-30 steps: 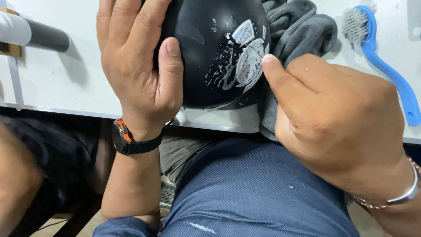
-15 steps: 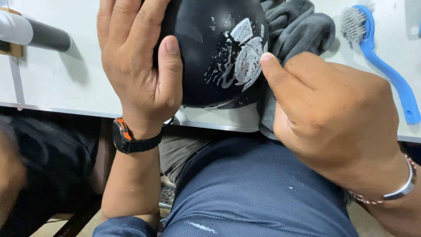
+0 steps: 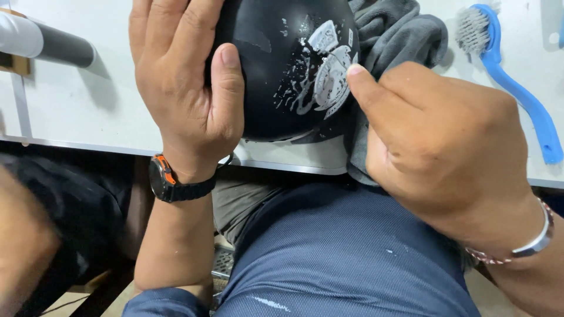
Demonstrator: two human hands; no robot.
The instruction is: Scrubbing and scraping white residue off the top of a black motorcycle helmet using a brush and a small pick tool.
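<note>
While the white table (image 3: 88, 105) fills the upper part of the frame, a black rounded helmet (image 3: 288, 70) rests at its near edge, top centre, bearing a worn silver emblem. Left hand (image 3: 182, 88) grasps the helmet's left side, thumb pressed on the shell. Right hand (image 3: 446, 141), fingers curled, puts its thumb tip against the emblem. Grey cloth (image 3: 399, 35) lies behind; blue brush (image 3: 517, 88) sits upper right.

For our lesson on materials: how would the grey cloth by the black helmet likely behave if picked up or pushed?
The grey cloth lies in soft folds, so it would probably hang limp. It looks thin, likely light. Pushed across the white table, it would probably bunch rather than roll.
</note>
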